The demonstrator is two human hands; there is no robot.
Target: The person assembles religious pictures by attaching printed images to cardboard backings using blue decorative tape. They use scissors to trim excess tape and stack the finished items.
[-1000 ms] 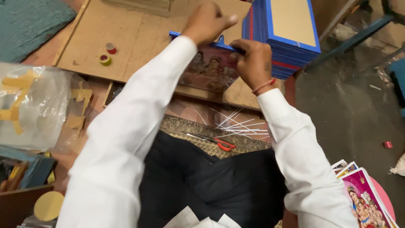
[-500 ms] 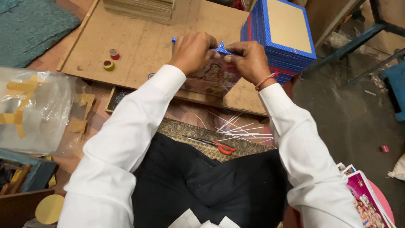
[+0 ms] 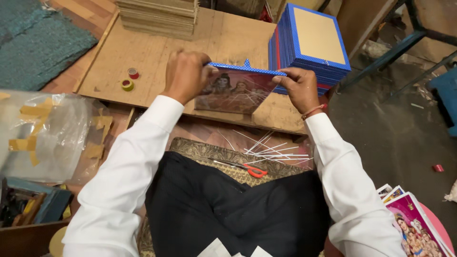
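I hold a blue-edged picture frame (image 3: 236,88) upright over a low wooden board (image 3: 157,57). Its glossy printed picture faces me. My left hand (image 3: 185,76) grips the frame's left end and my right hand (image 3: 300,88) grips its right end, fingers curled over the top edge. A red band sits on my right wrist. Both arms wear white sleeves. Below my hands, red-handled scissors (image 3: 247,168) lie on a patterned cushion at my lap, beside several thin white strips (image 3: 273,150).
A stack of blue frames (image 3: 312,45) stands just right of my hands. A pile of brown boards (image 3: 157,16) sits at the far edge. Two small tape rolls (image 3: 129,79) lie on the wooden board. A clear plastic bag (image 3: 45,135) is left, printed pictures (image 3: 419,223) lower right.
My hands have spread apart along the frame and raised it upright, so its picture now faces me. The view has shifted slightly.
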